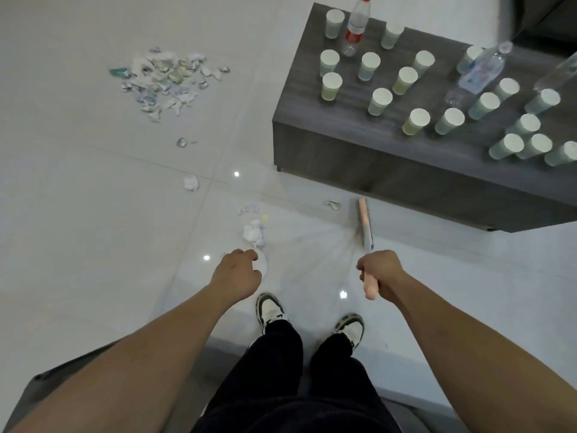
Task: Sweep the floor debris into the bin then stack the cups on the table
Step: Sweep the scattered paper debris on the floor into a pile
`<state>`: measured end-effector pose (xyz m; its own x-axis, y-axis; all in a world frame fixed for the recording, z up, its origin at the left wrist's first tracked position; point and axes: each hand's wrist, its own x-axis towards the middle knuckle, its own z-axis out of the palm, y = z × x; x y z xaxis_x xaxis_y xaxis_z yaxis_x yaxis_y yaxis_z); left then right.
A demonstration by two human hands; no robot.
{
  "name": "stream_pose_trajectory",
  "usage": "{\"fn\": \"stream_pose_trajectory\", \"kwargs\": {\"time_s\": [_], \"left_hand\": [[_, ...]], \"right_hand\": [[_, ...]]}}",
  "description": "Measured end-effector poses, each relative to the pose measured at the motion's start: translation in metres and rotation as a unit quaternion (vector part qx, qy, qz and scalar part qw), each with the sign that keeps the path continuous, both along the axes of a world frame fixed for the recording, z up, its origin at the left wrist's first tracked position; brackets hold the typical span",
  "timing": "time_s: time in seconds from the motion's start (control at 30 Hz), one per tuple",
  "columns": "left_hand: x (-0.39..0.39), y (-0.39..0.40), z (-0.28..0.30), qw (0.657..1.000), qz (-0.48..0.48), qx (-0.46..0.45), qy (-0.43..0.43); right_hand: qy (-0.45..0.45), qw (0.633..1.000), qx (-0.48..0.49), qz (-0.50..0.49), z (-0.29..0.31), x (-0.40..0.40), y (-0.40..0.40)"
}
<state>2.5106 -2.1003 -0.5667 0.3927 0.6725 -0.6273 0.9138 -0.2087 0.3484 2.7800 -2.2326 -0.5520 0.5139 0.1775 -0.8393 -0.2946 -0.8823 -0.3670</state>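
Observation:
My right hand (379, 276) grips the pink handle of a broom (365, 226); its head rests on the white floor beside the table's near corner. My left hand (239, 271) has its fingers curled on a smooth white object (263, 265); what it is I cannot tell. A big pile of torn paper debris (168, 79) lies far left. Loose crumpled wads lie closer: one (253, 233) just ahead of my left hand, another (191, 183) further out. Several paper cups (380, 101) stand upside down and apart on the dark grey table (343, 151).
Clear plastic bottles stand among the cups, one with a red label (356, 26), one with a blue label (480, 73). Small scraps (332, 204) lie by the broom head. My shoes (271, 310) are below my hands. A dark grey object (46, 385) fills the bottom-left corner.

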Motion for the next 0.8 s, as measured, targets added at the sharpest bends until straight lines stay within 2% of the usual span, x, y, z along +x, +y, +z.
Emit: {"fn": "stream_pose_trajectory", "kwargs": {"time_s": [0.1, 0.27, 0.47, 0.63, 0.8], "left_hand": [[-0.01, 0.008, -0.002, 1.0, 0.021, -0.005, 0.008], [-0.016, 0.021, 0.004, 0.998, 0.062, -0.003, 0.01], [-0.014, 0.036, 0.022, 0.993, 0.118, 0.022, -0.005], [-0.013, 0.038, 0.035, 0.983, 0.18, 0.042, -0.001], [-0.01, 0.013, 0.045, 0.96, 0.271, 0.063, 0.009]], "right_hand": [[0.024, 0.999, -0.01, 0.023, -0.009, 0.0, 0.018], [0.069, 0.988, 0.0, 0.138, 0.005, -0.031, 0.054], [0.11, 0.977, 0.063, 0.172, 0.028, -0.048, 0.084], [0.108, 0.943, 0.079, 0.304, 0.035, -0.078, 0.092], [0.137, 0.91, 0.089, 0.38, 0.04, -0.066, 0.107]]}}
